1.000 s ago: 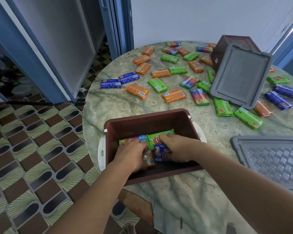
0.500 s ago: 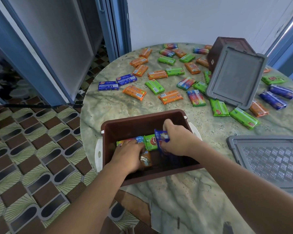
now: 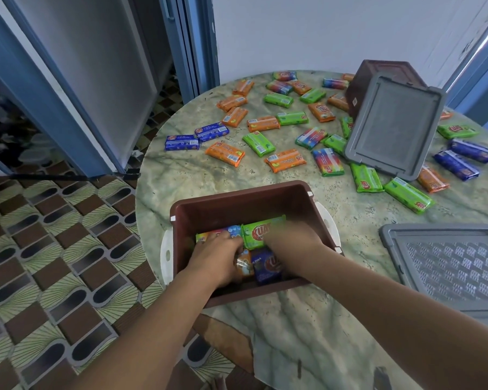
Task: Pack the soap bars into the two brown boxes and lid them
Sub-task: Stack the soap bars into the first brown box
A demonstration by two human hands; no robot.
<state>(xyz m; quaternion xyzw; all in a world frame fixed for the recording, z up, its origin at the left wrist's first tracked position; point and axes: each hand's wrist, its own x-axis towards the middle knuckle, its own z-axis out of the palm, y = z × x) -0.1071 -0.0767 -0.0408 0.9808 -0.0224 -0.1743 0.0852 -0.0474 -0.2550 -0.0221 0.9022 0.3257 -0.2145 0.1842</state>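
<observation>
Left hand [image 3: 219, 258] fingers curled over orange soap bar [image 3: 244, 266] and rainbow-wrapped bar [image 3: 231, 231] inside near brown box [image 3: 237, 201]. Right hand [image 3: 292, 243] blurred, fingers down among green bar [image 3: 258, 233] and blue bar [image 3: 266, 266]; grip cannot be told. Box at near edge of marbled round table [image 3: 181, 175]. Loose soap bars [image 3: 285, 160] scattered beyond. Second brown box [image 3: 386, 70] at far right, grey lid [image 3: 392, 128] leaning against it. Other grey lid [image 3: 448, 263] flat at right.

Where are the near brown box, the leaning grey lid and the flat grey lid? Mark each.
near brown box [image 3: 237, 199]: head view, far rim.
leaning grey lid [image 3: 392, 128]: head view, inner panel.
flat grey lid [image 3: 451, 266]: head view, patterned top.
</observation>
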